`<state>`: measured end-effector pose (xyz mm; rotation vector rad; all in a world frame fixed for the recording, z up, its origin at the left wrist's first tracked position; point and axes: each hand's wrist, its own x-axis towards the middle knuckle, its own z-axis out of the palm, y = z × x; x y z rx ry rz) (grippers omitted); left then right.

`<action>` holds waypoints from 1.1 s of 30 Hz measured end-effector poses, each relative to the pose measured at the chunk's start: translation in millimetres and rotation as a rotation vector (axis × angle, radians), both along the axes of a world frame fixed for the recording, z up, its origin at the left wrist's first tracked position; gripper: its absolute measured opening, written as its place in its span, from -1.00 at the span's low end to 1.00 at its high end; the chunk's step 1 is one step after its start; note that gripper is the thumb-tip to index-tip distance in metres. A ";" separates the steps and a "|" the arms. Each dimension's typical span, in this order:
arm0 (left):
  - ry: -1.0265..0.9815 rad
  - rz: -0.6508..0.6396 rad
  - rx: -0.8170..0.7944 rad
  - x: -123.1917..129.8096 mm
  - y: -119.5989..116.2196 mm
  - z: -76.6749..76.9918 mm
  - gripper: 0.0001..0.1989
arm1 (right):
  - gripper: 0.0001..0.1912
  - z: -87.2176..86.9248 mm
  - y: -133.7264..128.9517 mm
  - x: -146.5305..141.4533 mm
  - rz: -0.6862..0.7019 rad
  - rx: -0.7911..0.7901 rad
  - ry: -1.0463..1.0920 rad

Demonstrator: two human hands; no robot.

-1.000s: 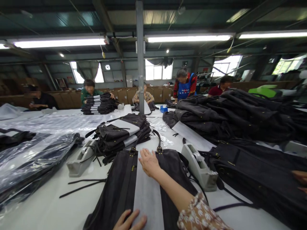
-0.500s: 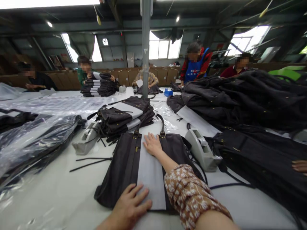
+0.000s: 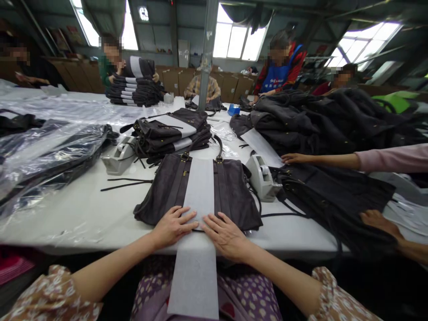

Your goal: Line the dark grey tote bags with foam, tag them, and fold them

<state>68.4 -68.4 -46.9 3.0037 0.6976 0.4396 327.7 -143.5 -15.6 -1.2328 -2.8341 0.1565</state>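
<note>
A dark handbag [image 3: 163, 187] lies flat in front of me, its handles pointing away. Down its middle runs a white paper strip [image 3: 199, 183], which continues past the table edge and hangs over my lap. My left hand [image 3: 175, 226] rests flat near the bag's lower edge, fingertips at the strip's left side. Opposite it, my right hand [image 3: 224, 234] lies with fingers spread on the strip's right side and the bag's lower edge. Both hands are open and grip nothing.
Grey tape dispensers stand left [image 3: 118, 156] and right [image 3: 263, 178] of the bag. Behind it is a stack of strip-wrapped bags [image 3: 174, 131]. A co-worker's hands touch another dark bag [image 3: 321, 191] at right. Plastic-wrapped bags [image 3: 67, 156] lie left; a post [image 3: 205, 58] rises behind.
My right hand has come back from the bag's top to its lower edge, beside my left. The strip now hangs off the table. A co-worker's arm has reached in from the right.
</note>
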 end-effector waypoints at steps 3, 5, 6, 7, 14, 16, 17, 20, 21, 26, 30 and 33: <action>-0.001 -0.002 0.011 -0.1 -1.1 -0.1 -0.65 | -0.33 17.2 -11.6 10.9 0.085 -0.045 -0.008; -0.007 0.001 0.021 0.1 -1.8 -0.5 -0.65 | -0.34 20.8 -16.0 10.0 0.082 -0.031 -0.003; -0.012 0.003 0.025 0.2 -2.1 -0.7 -0.65 | -0.38 19.3 -17.0 7.0 0.070 -0.007 0.002; -0.019 0.004 0.028 0.4 -2.5 -0.8 -0.65 | -0.43 15.6 -17.0 2.7 0.057 0.026 0.008; -0.021 0.032 0.036 1.2 -6.9 -0.6 -0.66 | -0.71 -26.1 3.8 -31.2 0.024 0.260 0.142; -0.022 0.054 0.036 3.9 -9.3 0.3 -0.67 | -0.74 -29.1 8.7 -29.2 0.028 0.255 0.207; -0.025 0.062 0.035 6.2 -10.8 0.9 -0.68 | -0.75 -28.4 10.2 -25.7 0.031 0.243 0.236; -0.025 0.086 0.025 16.6 -16.1 2.6 -0.69 | -0.78 -20.9 12.0 -10.3 0.022 0.179 0.290; -0.024 0.095 0.020 20.5 -17.8 3.0 -0.68 | -0.79 -18.0 11.9 -5.5 0.016 0.151 0.301; -0.026 0.101 0.002 31.3 -22.5 2.9 -0.67 | -0.80 -21.1 2.8 -1.5 -0.039 0.194 0.319; -0.056 0.092 -0.016 30.4 -22.7 2.6 -0.65 | -0.78 -36.5 -16.9 -13.7 -0.034 0.422 0.269; -0.052 0.099 -0.023 31.1 -23.5 3.2 -0.66 | -0.75 -38.5 -28.2 -17.8 -0.006 0.471 0.228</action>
